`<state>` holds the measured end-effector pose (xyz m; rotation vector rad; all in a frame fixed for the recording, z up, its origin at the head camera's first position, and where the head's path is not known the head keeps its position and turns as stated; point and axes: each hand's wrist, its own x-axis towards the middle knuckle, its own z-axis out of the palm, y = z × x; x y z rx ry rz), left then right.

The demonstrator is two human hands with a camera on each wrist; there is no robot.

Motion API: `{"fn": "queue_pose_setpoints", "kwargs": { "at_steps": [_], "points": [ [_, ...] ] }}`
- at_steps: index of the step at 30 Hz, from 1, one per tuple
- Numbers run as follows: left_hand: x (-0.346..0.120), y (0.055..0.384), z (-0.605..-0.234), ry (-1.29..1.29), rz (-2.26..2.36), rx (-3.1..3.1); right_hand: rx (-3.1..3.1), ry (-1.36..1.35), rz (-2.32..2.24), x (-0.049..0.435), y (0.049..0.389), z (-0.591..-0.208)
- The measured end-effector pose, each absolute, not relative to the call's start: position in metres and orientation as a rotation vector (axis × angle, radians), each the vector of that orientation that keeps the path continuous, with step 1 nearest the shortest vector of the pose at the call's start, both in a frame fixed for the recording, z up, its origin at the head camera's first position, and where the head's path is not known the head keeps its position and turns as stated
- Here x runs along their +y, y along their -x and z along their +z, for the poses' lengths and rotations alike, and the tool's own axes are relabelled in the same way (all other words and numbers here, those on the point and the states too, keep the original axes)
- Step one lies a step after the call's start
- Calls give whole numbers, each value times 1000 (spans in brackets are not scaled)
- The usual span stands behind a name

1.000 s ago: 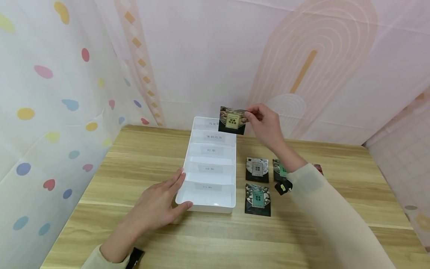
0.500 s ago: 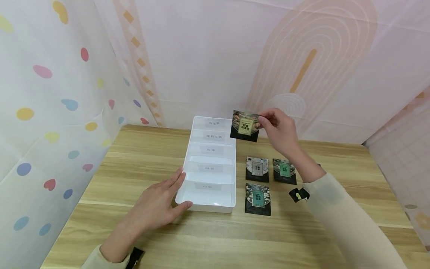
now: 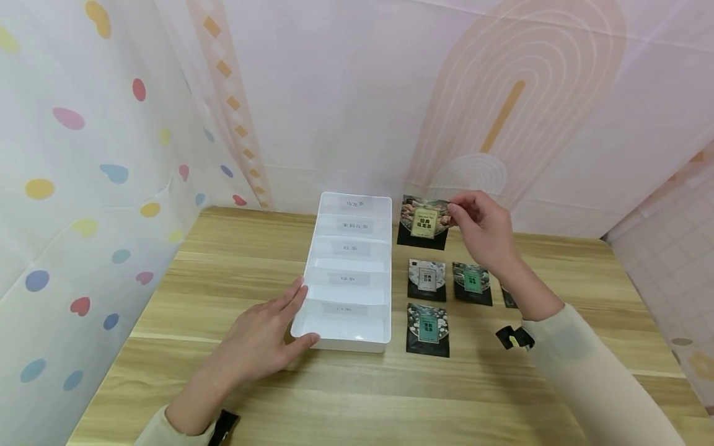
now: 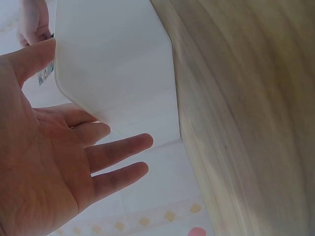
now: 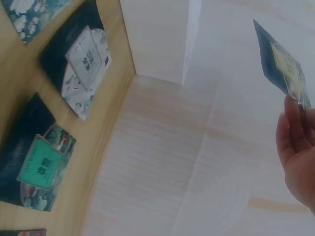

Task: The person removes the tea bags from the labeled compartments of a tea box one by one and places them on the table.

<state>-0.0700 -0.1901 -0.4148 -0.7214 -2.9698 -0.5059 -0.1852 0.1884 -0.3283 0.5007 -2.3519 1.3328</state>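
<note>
My right hand (image 3: 484, 232) pinches a tea sachet (image 3: 424, 223) with a yellow label by its right edge. The sachet is held up right of the white divided box (image 3: 387, 272), apart from it. In the right wrist view, the thumb and fingers of that hand (image 5: 300, 147) meet at the sachet's (image 5: 283, 66) edge. My left hand (image 3: 259, 344) rests against the box's near left corner, thumb at the front rim. Its fingers are extended in the left wrist view, beside the box wall (image 4: 118, 64). The box's compartments bear printed labels.
Right of the box lie a white-label sachet (image 3: 427, 280), a green-label sachet (image 3: 472, 284) and a teal-label sachet (image 3: 427, 330). Another dark sachet (image 3: 509, 298) is mostly hidden by the right forearm. A patterned curtain (image 3: 357, 111) hangs behind the wooden table (image 3: 234, 248).
My right hand has carried the yellow-label sachet right and downward, away from above the box's far end. The green-label sachet is now uncovered. My left hand has not moved.
</note>
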Motion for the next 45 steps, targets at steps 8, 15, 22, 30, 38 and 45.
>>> {"fn": "queue_pose_setpoints", "kwargs": {
  "at_steps": [8, 15, 22, 30, 38, 45],
  "points": [
    [-189, 71, -415, 718, -507, -2966, -2329, -462, 1356, 204, 172, -335],
    [-189, 71, -415, 724, -507, -2968, -2351, -451, 1309, 219, 161, -343],
    [-191, 70, -414, 725, -505, -2972, -2335, -463, 1273, 228, 151, -349],
    [-192, 69, -414, 723, -512, -2978, -2383, -397, 1251, 241, 138, -354],
    [-193, 70, -415, 731, -510, -2970, -2436, -336, 1267, 256, 126, -365],
    [-193, 70, -416, 729, -504, -2968, -2492, -264, 1284, 268, 114, -375]
  ]
}}
